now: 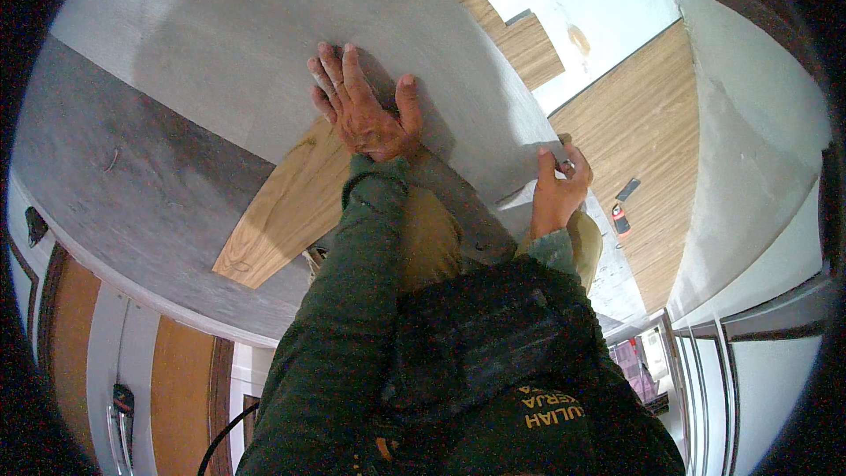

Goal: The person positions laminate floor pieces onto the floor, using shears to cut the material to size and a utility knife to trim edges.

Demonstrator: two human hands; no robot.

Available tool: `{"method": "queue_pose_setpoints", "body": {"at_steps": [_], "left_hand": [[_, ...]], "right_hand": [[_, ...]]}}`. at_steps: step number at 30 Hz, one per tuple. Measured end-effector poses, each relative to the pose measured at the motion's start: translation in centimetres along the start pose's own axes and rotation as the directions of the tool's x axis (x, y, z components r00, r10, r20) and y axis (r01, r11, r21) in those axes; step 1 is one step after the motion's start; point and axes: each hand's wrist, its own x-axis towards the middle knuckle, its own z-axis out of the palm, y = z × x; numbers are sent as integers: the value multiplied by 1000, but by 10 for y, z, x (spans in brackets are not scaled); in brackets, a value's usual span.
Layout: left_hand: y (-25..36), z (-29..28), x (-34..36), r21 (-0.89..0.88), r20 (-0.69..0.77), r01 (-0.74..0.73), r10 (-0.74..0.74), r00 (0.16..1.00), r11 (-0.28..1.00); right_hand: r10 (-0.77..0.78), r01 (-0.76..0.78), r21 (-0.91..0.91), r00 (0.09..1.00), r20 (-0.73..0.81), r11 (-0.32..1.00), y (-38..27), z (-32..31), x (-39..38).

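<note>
- We see a large grey sheet [264,44], matt and faintly grained, lying over wood-look floor planks [291,203]
- Our left hand [366,110] lies flat on it, fingers spread wide; our right hand [557,194] pinches its near edge, closed around a small tool [568,165]

open grey board [264,44] left of the flat left hand [366,110], small tools [622,207] lying on wood floor [643,132] right

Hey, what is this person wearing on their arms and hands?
Both hands are bare, with no gloves: the left hand and the right hand. Long dark green sleeves reach the wrists, with ribbed cuffs. No watch or rings can be made out.
</note>
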Motion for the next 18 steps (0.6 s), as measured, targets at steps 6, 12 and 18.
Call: {"method": "queue_pose_setpoints", "body": {"at_steps": [6,12,18], "left_hand": [[1,-1,1,26,-22,-7,7,1000,1000],[-8,0,1,3,-67,-20,20,998,1000],[-22,4,-8,29,-45,-35,36,998,999]], "right_hand": [[-96,96,8,995,-3,995,-10,4,22],[-425,435,-216,900,93,874,-21,-1,39],[-625,617,103,767,142,780,-91,25,71]]}}
